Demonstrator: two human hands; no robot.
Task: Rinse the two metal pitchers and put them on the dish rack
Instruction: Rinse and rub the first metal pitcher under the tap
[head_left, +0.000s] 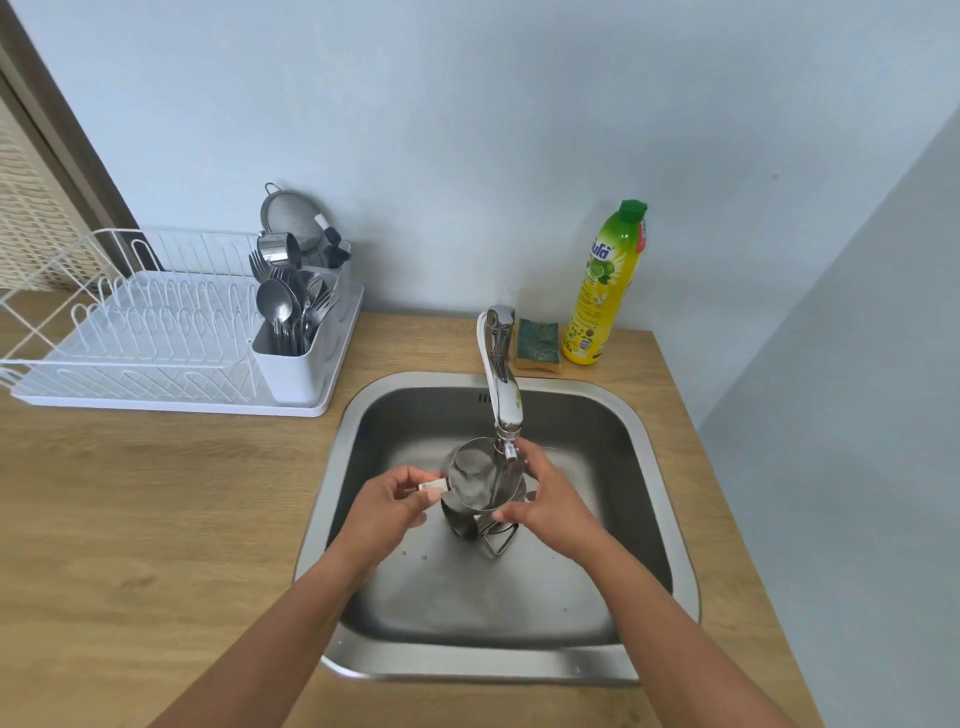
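Note:
A shiny metal pitcher (475, 475) is held upright over the sink (654, 431), just under the faucet spout (506, 415), with a thin stream of water running into it. My left hand (395, 506) pinches its handle on the left side. My right hand (550, 499) wraps around the pitcher's right wall. A second metal pitcher (491, 532) lies on the sink floor directly beneath, mostly hidden by the first; only its dark body and wire handle show. The white dish rack (156, 332) stands on the counter to the left.
A cutlery holder (293, 332) full of spoons and forks sits at the rack's right end, with a metal cup and a strainer (291, 218) behind it. A green sponge (537, 345) and a yellow dish soap bottle (608, 286) stand behind the sink.

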